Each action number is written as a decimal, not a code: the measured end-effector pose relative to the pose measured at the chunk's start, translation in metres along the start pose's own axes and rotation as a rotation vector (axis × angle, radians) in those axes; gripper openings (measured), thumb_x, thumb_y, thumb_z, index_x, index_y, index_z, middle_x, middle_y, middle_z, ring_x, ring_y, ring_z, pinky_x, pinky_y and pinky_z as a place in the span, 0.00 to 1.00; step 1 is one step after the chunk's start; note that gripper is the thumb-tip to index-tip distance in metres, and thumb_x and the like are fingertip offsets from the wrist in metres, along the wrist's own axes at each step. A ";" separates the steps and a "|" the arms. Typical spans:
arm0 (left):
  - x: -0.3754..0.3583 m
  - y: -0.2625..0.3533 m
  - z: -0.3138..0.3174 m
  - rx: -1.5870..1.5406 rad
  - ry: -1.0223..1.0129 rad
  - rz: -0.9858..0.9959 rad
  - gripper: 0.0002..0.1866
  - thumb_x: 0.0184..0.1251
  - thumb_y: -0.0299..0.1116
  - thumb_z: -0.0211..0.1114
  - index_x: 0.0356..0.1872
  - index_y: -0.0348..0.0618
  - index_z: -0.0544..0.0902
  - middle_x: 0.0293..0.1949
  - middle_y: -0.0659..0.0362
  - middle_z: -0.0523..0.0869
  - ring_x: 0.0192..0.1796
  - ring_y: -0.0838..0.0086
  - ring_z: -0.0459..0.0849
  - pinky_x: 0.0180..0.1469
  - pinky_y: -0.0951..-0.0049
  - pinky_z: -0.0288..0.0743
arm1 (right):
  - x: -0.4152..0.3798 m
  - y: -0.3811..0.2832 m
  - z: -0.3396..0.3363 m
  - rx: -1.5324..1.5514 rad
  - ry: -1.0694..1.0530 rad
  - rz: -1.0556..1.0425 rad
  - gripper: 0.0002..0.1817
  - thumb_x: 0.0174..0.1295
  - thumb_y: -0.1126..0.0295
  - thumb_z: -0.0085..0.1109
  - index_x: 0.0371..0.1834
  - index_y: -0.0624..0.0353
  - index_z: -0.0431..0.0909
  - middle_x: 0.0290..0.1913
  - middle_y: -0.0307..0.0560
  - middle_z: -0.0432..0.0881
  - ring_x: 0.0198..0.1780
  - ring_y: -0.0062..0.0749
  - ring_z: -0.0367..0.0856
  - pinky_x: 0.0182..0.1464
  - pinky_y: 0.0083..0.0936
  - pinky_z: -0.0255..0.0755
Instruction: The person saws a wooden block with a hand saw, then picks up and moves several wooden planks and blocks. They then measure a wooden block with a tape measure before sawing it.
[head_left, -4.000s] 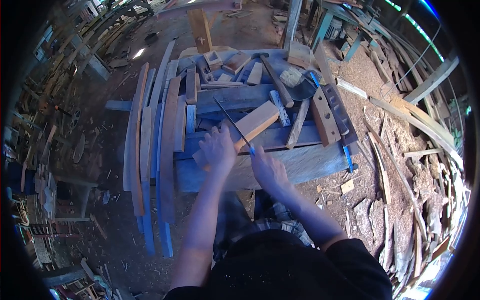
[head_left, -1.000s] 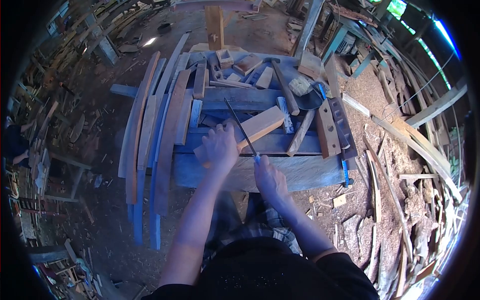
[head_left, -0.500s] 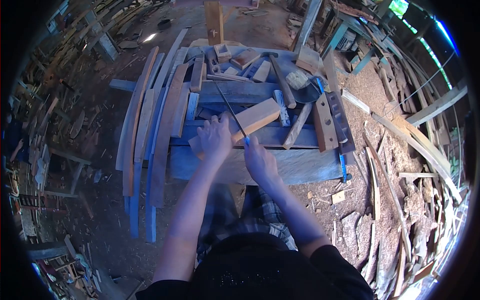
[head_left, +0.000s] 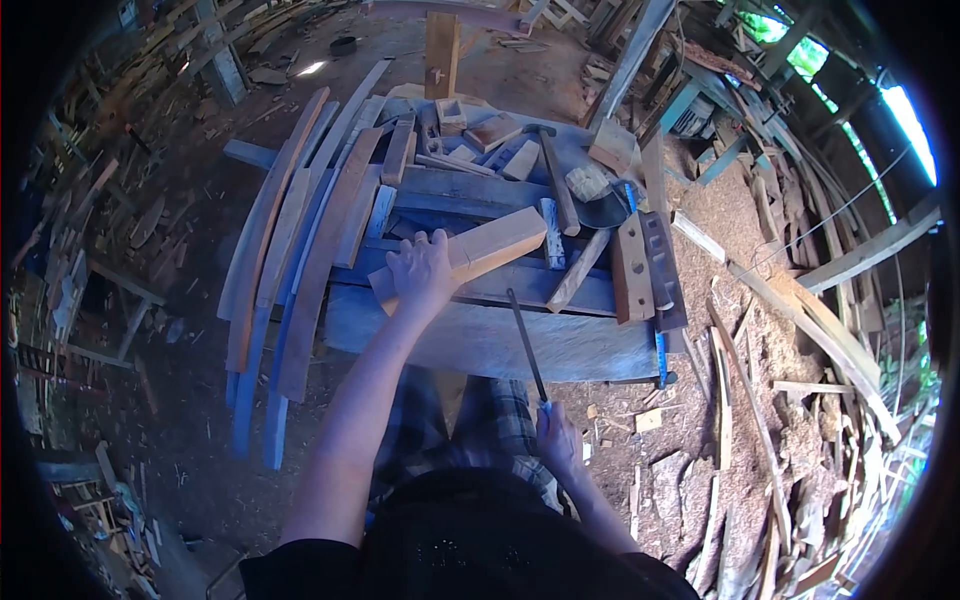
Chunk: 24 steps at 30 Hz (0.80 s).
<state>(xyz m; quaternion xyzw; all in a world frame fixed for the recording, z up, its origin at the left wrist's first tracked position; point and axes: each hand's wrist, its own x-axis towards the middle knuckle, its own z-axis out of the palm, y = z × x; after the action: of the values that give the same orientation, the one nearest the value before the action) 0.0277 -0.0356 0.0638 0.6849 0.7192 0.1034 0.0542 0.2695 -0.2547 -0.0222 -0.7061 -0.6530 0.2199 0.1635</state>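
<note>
My left hand (head_left: 420, 268) presses down on a pale wooden block (head_left: 495, 243) that lies slantwise on the blue workbench (head_left: 480, 340). My right hand (head_left: 558, 438) is drawn back near my lap and grips the blue handle of a long dark file (head_left: 526, 344). The file's tip points up toward the bench edge, clear of the block.
Long curved planks (head_left: 300, 250) lean off the bench's left side. A hammer (head_left: 555, 170), a wooden plane body (head_left: 632, 270), small blocks and offcuts crowd the back and right of the bench. Sawdust and scrap timber (head_left: 790, 330) cover the ground at right.
My right hand has pulled the file off the block and back toward my body. The left hand stays on the block. The view has tilted slightly.
</note>
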 end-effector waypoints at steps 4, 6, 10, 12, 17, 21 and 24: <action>-0.005 -0.005 -0.007 -0.033 -0.016 0.071 0.33 0.51 0.49 0.77 0.54 0.44 0.74 0.52 0.52 0.81 0.57 0.55 0.79 0.57 0.48 0.68 | 0.010 -0.015 -0.019 0.090 0.027 0.050 0.10 0.72 0.65 0.49 0.41 0.61 0.67 0.27 0.67 0.79 0.29 0.67 0.80 0.29 0.56 0.70; -0.007 -0.011 -0.012 -0.146 -0.013 0.143 0.31 0.58 0.54 0.69 0.56 0.44 0.75 0.52 0.52 0.81 0.57 0.56 0.79 0.57 0.49 0.67 | 0.033 -0.039 -0.026 0.113 0.098 -0.048 0.10 0.73 0.64 0.49 0.42 0.61 0.67 0.28 0.67 0.79 0.31 0.67 0.80 0.30 0.56 0.69; -0.005 -0.024 0.000 -0.252 0.043 0.146 0.29 0.64 0.56 0.63 0.57 0.45 0.76 0.52 0.53 0.82 0.57 0.59 0.80 0.56 0.52 0.68 | 0.080 -0.074 -0.022 0.209 0.182 -0.232 0.11 0.73 0.64 0.48 0.42 0.61 0.66 0.29 0.68 0.79 0.33 0.68 0.80 0.32 0.56 0.70; -0.008 -0.020 -0.002 -0.281 0.018 0.087 0.29 0.64 0.57 0.59 0.58 0.46 0.77 0.52 0.51 0.82 0.59 0.55 0.77 0.60 0.50 0.63 | 0.098 -0.094 -0.023 0.158 0.039 -0.175 0.12 0.74 0.62 0.47 0.40 0.61 0.65 0.36 0.65 0.80 0.36 0.67 0.81 0.37 0.57 0.74; -0.011 -0.016 0.000 -0.254 0.056 0.087 0.28 0.65 0.55 0.58 0.60 0.49 0.76 0.52 0.50 0.82 0.60 0.55 0.77 0.61 0.49 0.62 | 0.124 -0.112 -0.011 0.163 0.067 -0.239 0.12 0.74 0.62 0.46 0.42 0.62 0.66 0.34 0.65 0.80 0.35 0.66 0.82 0.36 0.54 0.76; -0.011 -0.015 0.000 -0.204 0.043 0.083 0.29 0.66 0.55 0.58 0.61 0.49 0.74 0.53 0.50 0.82 0.60 0.53 0.77 0.61 0.48 0.62 | 0.133 -0.113 -0.002 0.107 0.045 -0.213 0.12 0.74 0.62 0.46 0.43 0.61 0.67 0.34 0.66 0.81 0.35 0.65 0.82 0.35 0.54 0.75; -0.012 -0.013 -0.001 -0.141 0.076 0.088 0.25 0.67 0.52 0.59 0.58 0.48 0.75 0.52 0.54 0.82 0.58 0.58 0.79 0.57 0.50 0.64 | 0.131 -0.113 -0.003 0.093 0.039 -0.218 0.11 0.74 0.63 0.46 0.43 0.61 0.67 0.33 0.65 0.82 0.34 0.64 0.82 0.35 0.54 0.75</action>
<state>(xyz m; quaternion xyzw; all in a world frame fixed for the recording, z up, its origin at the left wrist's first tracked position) 0.0151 -0.0480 0.0612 0.7060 0.6807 0.1821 0.0706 0.1814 -0.1132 0.0265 -0.6267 -0.7116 0.2172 0.2317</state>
